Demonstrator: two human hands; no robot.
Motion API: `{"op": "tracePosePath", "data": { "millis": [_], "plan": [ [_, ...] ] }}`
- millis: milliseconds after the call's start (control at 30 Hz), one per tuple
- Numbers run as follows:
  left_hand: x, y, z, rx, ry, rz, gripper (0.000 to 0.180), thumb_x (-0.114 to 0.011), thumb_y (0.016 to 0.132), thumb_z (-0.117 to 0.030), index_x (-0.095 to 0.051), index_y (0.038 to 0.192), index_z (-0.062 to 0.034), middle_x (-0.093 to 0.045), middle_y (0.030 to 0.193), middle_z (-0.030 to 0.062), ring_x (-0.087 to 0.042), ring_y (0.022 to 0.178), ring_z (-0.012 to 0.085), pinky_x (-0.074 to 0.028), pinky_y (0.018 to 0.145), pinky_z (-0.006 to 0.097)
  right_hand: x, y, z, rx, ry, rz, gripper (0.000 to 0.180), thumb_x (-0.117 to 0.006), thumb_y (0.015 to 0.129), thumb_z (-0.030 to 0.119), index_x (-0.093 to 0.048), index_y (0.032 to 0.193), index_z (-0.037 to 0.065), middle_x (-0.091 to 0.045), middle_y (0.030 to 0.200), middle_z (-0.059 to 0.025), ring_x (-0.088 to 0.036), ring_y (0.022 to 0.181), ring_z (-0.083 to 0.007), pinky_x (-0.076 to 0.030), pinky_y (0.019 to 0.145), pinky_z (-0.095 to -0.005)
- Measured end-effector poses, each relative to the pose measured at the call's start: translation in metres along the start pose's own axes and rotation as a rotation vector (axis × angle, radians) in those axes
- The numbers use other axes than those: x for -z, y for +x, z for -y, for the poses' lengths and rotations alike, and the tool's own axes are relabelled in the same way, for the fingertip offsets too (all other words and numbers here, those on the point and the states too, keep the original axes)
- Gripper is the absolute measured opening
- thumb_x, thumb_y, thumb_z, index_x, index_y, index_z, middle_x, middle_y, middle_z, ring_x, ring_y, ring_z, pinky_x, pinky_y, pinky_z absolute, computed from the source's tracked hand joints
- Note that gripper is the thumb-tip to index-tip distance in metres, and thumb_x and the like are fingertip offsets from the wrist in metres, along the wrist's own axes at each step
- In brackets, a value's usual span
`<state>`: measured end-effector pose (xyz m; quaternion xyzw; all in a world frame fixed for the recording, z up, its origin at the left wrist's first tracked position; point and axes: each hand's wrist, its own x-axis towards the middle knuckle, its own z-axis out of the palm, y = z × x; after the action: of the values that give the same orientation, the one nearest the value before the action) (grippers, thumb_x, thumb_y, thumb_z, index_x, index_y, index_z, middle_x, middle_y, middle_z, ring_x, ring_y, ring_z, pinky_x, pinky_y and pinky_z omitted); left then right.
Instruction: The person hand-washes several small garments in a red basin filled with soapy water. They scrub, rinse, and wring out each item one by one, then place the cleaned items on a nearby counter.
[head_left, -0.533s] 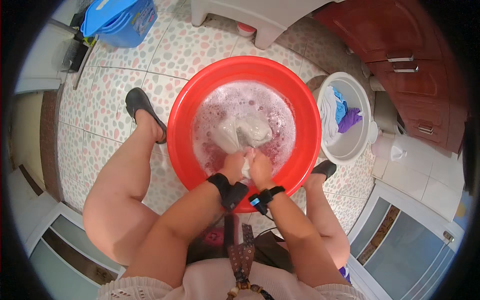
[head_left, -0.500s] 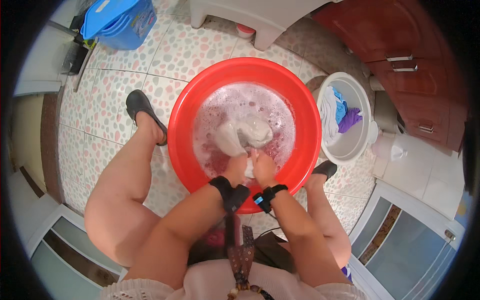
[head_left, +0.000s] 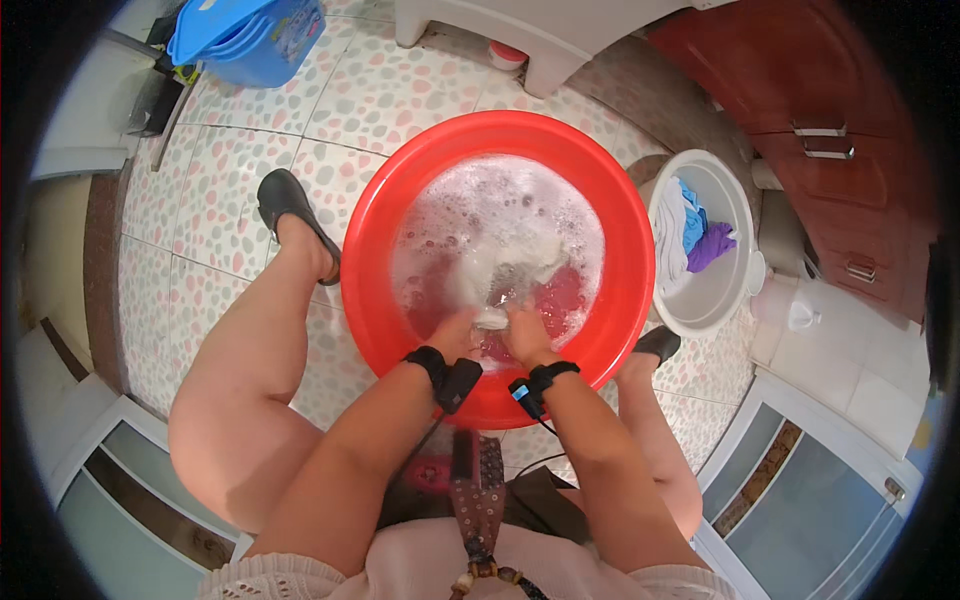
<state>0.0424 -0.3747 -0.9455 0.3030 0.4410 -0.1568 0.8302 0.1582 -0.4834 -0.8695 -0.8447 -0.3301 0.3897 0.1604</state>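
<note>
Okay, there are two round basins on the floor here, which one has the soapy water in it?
The red basin, the big one between the person's legs. It holds foamy water and a white cloth gripped by both hands. The smaller white basin to its right holds dry-looking clothes only.

Compared with half a second earlier, the left hand (head_left: 458, 335) and right hand (head_left: 524, 335) sit a little further forward in the red basin (head_left: 380, 210), pressed close together on a bunched fold of the white cloth (head_left: 505, 265). The cloth now lies more stretched out across the suds, its far end spread toward the basin's right side.
</note>
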Motion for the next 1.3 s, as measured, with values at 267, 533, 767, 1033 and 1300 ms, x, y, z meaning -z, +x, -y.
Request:
{"op": "tracePosePath", "data": {
  "millis": [267, 533, 767, 1033, 1300],
  "plan": [
    [-0.032, -0.032, -0.058, 0.254, -0.525, 0.161, 0.037, -0.056, 0.093, -0.041, -0.059, 0.107, -0.0058, -0.064, 0.105, 0.0096, -0.062, 0.098, 0.023, -0.051, 0.084, 0.04, 0.042, -0.042, 0.03, 0.306, 0.558, 0.089, 0.04, -0.07, 0.081, 0.008, -0.055, 0.118, 0.007, -0.056, 0.116, -0.018, -0.058, 0.104, -0.0303, -0.046, 0.09, -0.0397],
    [-0.028, -0.004, -0.013, -0.479, 0.29, 0.126, 0.041, -0.063, 0.089, -0.044, -0.06, 0.109, -0.009, -0.065, 0.101, 0.005, -0.063, 0.09, 0.0258, -0.05, 0.081, 0.039, 0.027, -0.016, 0.032, -0.021, 0.42, -0.265, 0.03, -0.059, 0.092, 0.032, -0.064, 0.099, 0.003, -0.066, 0.078, -0.0124, -0.065, 0.07, -0.0332, -0.051, 0.067, -0.0454],
    [-0.048, -0.006, -0.012, 0.228, -0.254, -0.164, 0.058, -0.058, 0.083, -0.062, -0.059, 0.113, -0.0129, -0.063, 0.106, -0.0009, -0.057, 0.1, 0.0213, -0.044, 0.083, 0.039, 0.02, -0.003, 0.008, -0.101, -0.207, -0.232, 0.028, -0.061, 0.084, 0.028, -0.067, 0.099, 0.005, -0.061, 0.117, -0.0194, -0.058, 0.105, -0.0396, -0.048, 0.083, -0.0454],
    [-0.035, -0.032, -0.03, 0.279, -0.318, -0.146, 0.063, -0.038, 0.092, -0.062, -0.049, 0.135, -0.0164, -0.058, 0.126, 0.0041, -0.052, 0.113, 0.0221, -0.039, 0.095, 0.041, -0.015, -0.005, 0.009, -0.011, -0.187, 0.067, 0.052, -0.068, 0.074, 0.012, -0.047, 0.122, 0.008, -0.046, 0.13, -0.0233, -0.042, 0.122, -0.0408, -0.039, 0.094, -0.0497],
    [-0.028, -0.031, -0.045, 0.122, -0.6, 0.164, 0.065, -0.036, 0.096, -0.06, -0.044, 0.137, -0.0101, -0.054, 0.133, 0.0089, -0.051, 0.122, 0.0294, -0.041, 0.103, 0.043, 0.005, -0.03, 0.02, 0.193, 0.312, 0.088, 0.047, -0.066, 0.083, 0.007, -0.046, 0.125, 0.004, -0.063, 0.099, -0.023, -0.062, 0.089, -0.0391, -0.048, 0.077, -0.0434]
  ]
}}
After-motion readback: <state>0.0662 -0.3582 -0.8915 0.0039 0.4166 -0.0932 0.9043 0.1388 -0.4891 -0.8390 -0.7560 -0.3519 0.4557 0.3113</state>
